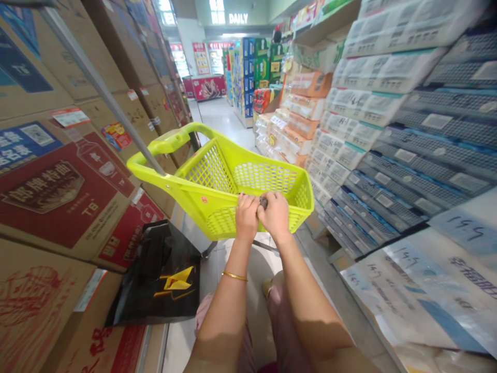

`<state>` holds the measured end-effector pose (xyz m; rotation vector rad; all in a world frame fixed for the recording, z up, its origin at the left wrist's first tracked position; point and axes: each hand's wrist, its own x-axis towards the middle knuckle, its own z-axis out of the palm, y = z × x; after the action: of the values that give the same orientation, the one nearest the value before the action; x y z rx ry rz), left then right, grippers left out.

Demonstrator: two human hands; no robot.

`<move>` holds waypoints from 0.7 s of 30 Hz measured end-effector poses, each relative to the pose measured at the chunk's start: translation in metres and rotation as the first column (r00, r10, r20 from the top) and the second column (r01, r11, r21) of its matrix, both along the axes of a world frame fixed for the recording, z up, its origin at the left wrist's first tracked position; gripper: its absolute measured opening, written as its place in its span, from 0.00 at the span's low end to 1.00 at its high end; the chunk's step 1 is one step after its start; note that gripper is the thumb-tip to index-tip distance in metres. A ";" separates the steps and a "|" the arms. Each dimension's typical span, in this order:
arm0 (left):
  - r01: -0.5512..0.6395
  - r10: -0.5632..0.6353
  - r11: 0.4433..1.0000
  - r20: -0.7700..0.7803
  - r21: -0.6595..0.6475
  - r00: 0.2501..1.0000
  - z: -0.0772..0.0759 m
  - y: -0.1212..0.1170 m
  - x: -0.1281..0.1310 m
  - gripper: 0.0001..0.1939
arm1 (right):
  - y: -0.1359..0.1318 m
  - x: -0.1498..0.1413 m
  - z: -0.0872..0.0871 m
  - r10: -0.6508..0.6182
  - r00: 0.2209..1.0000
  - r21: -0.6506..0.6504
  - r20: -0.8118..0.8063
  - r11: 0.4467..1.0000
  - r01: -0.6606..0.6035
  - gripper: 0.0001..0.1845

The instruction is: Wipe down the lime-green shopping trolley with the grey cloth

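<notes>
A lime-green shopping cart stands in front of me, turned sideways, with its perforated basket's inside bare. Both of my hands are together at the near rim of the basket. My left hand is closed, fingers curled at the rim, and a gold bangle circles that wrist. Touching it, my right hand is closed around a small dark grey thing, which pokes out between thumb and fingers. Its kind cannot be made out. What lies under the left fingers is hidden.
Stacked cardboard cartons wall the left side, with a black bag leaning below them. Packs of tissue paper fill the right side. A metal pole slants across the upper left. The aisle floor runs back to a red freezer.
</notes>
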<state>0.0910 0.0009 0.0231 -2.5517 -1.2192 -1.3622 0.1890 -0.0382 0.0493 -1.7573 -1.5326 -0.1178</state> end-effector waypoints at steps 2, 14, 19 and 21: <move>-0.008 0.008 1.000 -0.050 0.004 0.999 0.000 0.001 -0.003 0.14 | 0.003 -0.004 -0.001 0.014 1.000 -0.002 0.011 1.000 -0.014 0.11; 0.004 0.013 0.995 -0.165 0.098 0.986 -0.006 0.011 -0.008 0.15 | -0.011 0.042 -0.007 0.067 0.997 0.003 -0.035 0.998 -0.067 0.12; 0.004 0.008 0.997 -0.150 0.077 0.989 -0.006 0.011 -0.007 0.16 | -0.022 0.067 -0.011 -0.070 0.996 0.011 -0.064 0.997 0.071 0.10; 0.002 0.008 0.997 -0.142 0.071 0.990 -0.005 0.010 -0.006 0.16 | -0.023 0.069 -0.012 -0.113 0.991 0.010 -0.069 0.993 0.113 0.10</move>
<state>0.0852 0.0111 0.0176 -2.5467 -1.1293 -1.1771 0.2581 -0.0613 0.0372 -1.8184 -1.3803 -0.1231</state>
